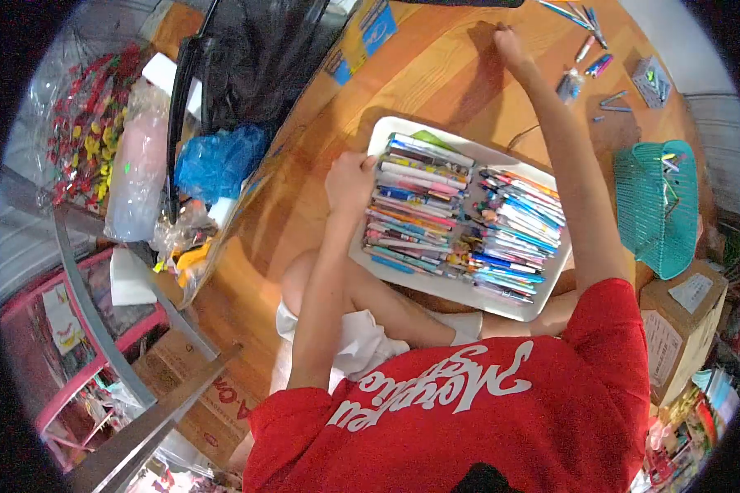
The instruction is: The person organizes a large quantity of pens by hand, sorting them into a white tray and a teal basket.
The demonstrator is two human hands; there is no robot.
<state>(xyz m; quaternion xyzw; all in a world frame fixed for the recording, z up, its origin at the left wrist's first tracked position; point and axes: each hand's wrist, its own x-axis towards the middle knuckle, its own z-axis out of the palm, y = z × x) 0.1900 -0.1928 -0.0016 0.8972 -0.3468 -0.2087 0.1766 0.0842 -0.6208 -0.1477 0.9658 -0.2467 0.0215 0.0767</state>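
A white tray (501,308) full of pens and markers (411,197) in two side-by-side stacks rests in front of my crossed legs. My left hand (351,182) is closed on the tray's left rim near its upper corner. Beyond the tray, my right hand (508,45) is stretched far forward over the wooden floor (436,74). Its fingers are drawn together, and anything between them is too small to make out. A green flat item (432,140) shows at the tray's far edge.
Loose pens (598,66), a small pen cup (651,82) and a teal basket (656,209) are on the right. A cardboard box (678,329) sits below the basket. Black plastic (259,66), a blue bag (220,163) and wrapped goods are at the left.
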